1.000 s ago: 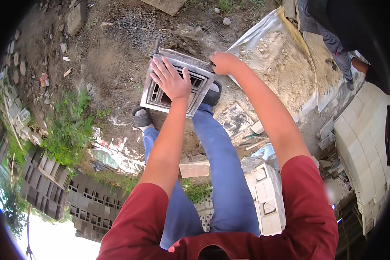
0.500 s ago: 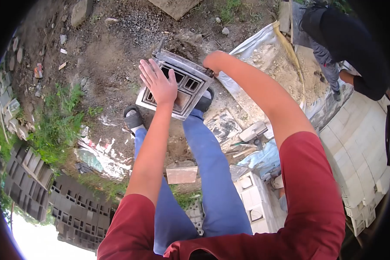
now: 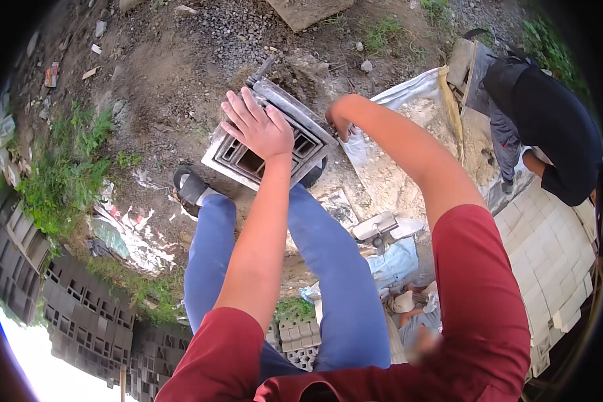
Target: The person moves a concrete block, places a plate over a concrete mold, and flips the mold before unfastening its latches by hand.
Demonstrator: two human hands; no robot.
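Observation:
Between my feet stands a grey metal block mold (image 3: 214, 155), tilted, with rectangular openings in its top face. My left hand (image 3: 264, 130) lies over that top face, fingers stretched out and nearly straight. Along the mold's far side runs a metal bar (image 3: 289, 96), with a short lever (image 3: 264, 67) sticking up at its left end. At the mold's right corner is my right hand (image 3: 344, 118), its fingers curled downward. Whatever those fingers hold is hidden behind the hand.
A sheet with pale sandy powder (image 3: 409, 144) spreads to the right. A person in dark clothes (image 3: 549, 127) bends over at far right, and another person (image 3: 422, 318) is partly visible below. Stacked grey blocks (image 3: 94, 315) stand lower left; pale blocks (image 3: 546, 248) lie right.
The view has shifted slightly. The mold is turned and tilted a little differently, its right corner lower in the picture. Both hands have stayed with it; the left remains spread on top.

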